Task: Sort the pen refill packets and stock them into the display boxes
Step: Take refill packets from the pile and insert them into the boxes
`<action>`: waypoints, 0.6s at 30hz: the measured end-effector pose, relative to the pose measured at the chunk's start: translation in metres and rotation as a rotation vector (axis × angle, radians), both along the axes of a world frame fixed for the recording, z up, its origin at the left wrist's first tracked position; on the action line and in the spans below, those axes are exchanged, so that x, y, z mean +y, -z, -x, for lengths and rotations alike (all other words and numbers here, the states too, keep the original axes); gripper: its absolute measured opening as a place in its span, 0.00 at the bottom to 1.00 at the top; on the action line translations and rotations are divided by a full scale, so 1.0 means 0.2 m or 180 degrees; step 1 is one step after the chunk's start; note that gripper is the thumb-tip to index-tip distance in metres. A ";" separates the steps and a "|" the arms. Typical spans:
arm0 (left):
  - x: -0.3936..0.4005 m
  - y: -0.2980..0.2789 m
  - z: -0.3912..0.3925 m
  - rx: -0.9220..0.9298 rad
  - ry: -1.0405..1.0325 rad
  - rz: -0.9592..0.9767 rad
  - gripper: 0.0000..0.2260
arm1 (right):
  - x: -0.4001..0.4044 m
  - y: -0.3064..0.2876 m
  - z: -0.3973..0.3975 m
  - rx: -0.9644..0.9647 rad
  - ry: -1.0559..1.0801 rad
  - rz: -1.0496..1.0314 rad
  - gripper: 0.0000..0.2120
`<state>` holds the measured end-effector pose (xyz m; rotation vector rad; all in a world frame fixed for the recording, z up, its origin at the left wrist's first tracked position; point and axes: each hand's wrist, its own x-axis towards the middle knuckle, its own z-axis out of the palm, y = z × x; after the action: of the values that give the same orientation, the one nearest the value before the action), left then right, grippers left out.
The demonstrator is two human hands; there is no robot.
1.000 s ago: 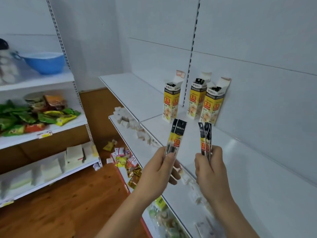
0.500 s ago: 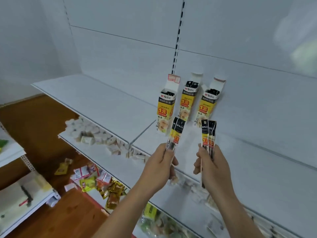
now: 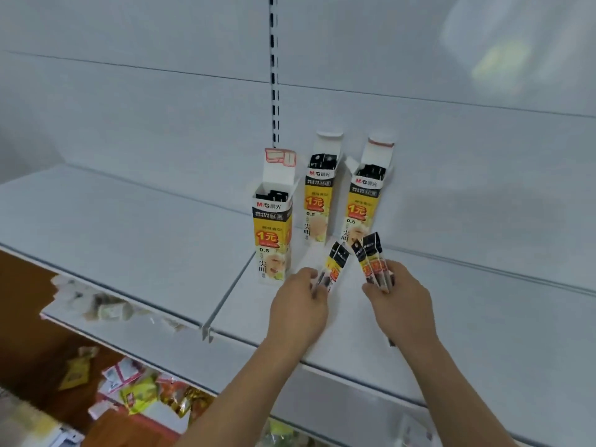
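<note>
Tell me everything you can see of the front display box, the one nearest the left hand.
The front display box is a tall, narrow carton, apparently printed cardboard: a black brand band over a yellow panel with a red price mark, white at the bottom. Its white top flap stands open, and dark packet tops show inside. It stands upright on the white shelf, ahead and left of the other two boxes, touching neither. The left hand holds packets just to its right, not touching it.

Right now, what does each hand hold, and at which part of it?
The left hand pinches refill packets by their lower ends. The right hand grips a fanned bunch of packets around their lower halves.
</note>
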<state>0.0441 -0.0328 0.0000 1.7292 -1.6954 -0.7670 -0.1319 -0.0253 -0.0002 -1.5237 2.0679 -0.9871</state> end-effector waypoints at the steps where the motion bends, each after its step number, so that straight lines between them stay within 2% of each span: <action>1: -0.03 0.00 0.02 -0.0153 0.0046 0.0079 0.15 | -0.03 0.01 0.01 0.0046 -0.0007 -0.0034 0.15; 3: -0.07 0.03 0.05 -0.0589 0.0144 0.0352 0.16 | -0.08 0.06 0.03 0.0422 -0.0011 0.0036 0.18; 5: -0.10 0.04 0.07 -0.1063 0.0247 0.0601 0.11 | -0.12 0.11 0.03 0.0999 -0.0041 0.0015 0.14; 7: -0.12 0.05 0.07 -0.1430 0.0401 0.0733 0.08 | -0.13 0.15 0.05 0.1575 0.0028 -0.0208 0.14; 11: -0.15 0.04 0.07 -0.1829 0.0700 0.0732 0.09 | -0.15 0.17 0.06 0.2434 0.0421 -0.0601 0.21; 15: -0.17 0.04 0.06 -0.1869 0.0825 0.0940 0.08 | -0.13 0.18 0.02 0.2518 0.0692 -0.0739 0.22; 18: -0.17 -0.02 0.01 -0.1890 0.0984 0.1217 0.11 | -0.11 0.17 -0.01 0.2377 0.0878 -0.0285 0.21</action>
<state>0.0412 -0.0664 0.0043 1.5211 -2.3564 -0.0134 -0.1298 -0.0470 -0.0339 -1.7657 2.8394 -0.4083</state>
